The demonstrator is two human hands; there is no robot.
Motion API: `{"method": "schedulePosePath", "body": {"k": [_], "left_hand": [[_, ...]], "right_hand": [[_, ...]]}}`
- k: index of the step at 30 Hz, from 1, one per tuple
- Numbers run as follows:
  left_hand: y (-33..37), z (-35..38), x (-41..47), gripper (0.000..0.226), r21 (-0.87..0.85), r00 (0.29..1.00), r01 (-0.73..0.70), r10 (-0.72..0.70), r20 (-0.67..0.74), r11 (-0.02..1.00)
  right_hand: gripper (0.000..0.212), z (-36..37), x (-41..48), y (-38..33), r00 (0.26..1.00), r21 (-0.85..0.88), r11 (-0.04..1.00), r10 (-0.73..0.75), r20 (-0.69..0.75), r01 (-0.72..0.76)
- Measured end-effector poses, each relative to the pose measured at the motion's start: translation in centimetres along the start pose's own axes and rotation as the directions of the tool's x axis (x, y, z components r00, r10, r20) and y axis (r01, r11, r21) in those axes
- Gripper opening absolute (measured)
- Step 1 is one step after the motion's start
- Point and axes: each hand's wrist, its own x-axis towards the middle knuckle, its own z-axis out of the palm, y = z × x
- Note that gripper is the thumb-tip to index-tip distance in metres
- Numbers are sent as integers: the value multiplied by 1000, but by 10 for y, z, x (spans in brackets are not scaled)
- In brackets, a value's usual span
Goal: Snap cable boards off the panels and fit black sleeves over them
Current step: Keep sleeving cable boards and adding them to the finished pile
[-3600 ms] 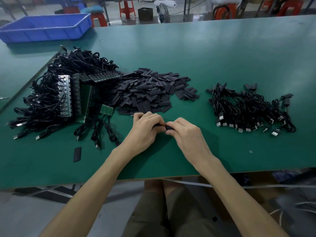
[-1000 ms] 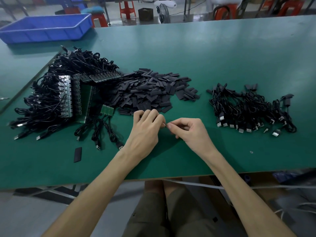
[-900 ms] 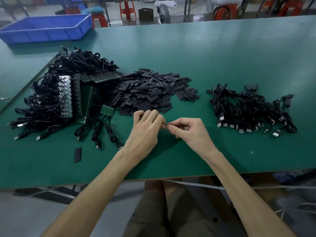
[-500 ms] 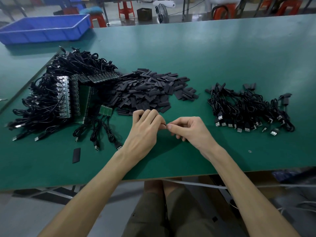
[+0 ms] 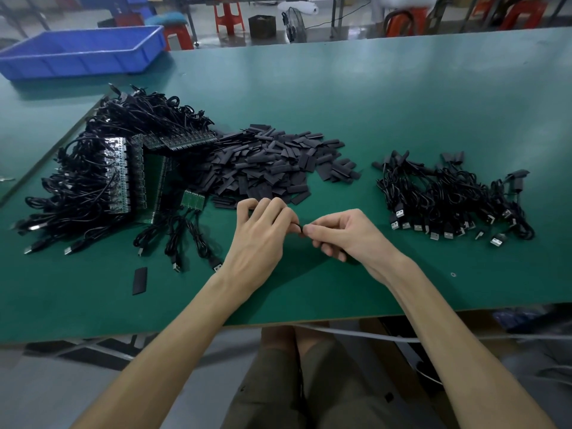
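My left hand (image 5: pixel 258 239) and my right hand (image 5: pixel 346 235) meet fingertip to fingertip above the green table (image 5: pixel 371 97), both pinching a small black sleeved piece (image 5: pixel 297 227) that is mostly hidden by the fingers. Behind the hands lies a heap of flat black sleeves (image 5: pixel 269 164). To the left, green board panels (image 5: pixel 136 178) stand in a big tangle of black cables (image 5: pixel 93 181). A small green strip of boards (image 5: pixel 193 199) with cables attached lies near my left hand.
A pile of finished sleeved USB cables (image 5: pixel 448 196) lies to the right. One loose black sleeve (image 5: pixel 140 280) sits near the front left. A blue bin (image 5: pixel 83 52) stands at the far left corner. The table's front edge runs just under my forearms.
Earlier both hands gripped the black piece close together. The right hand has since opened its grip into a fingertip pinch and drawn slightly right; over the last second the hands have barely moved.
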Motion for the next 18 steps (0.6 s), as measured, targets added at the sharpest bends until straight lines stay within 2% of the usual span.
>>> {"method": "schedulePosePath", "body": {"k": [11, 16, 18], "left_hand": [[-1, 0, -2, 18, -6, 999, -31, 31, -24, 999], [-1, 0, 1, 20, -100, 998, -49, 46, -32, 994], [0, -1, 0, 19, -97, 997, -63, 59, -42, 993]], "right_hand": [[23, -9, 4, -5, 988, -2, 998, 69, 141, -70], [12, -12, 3, -3, 990, 158, 985, 47, 134, -68], [16, -11, 3, -3, 990, 176, 982, 49, 132, -72]]}}
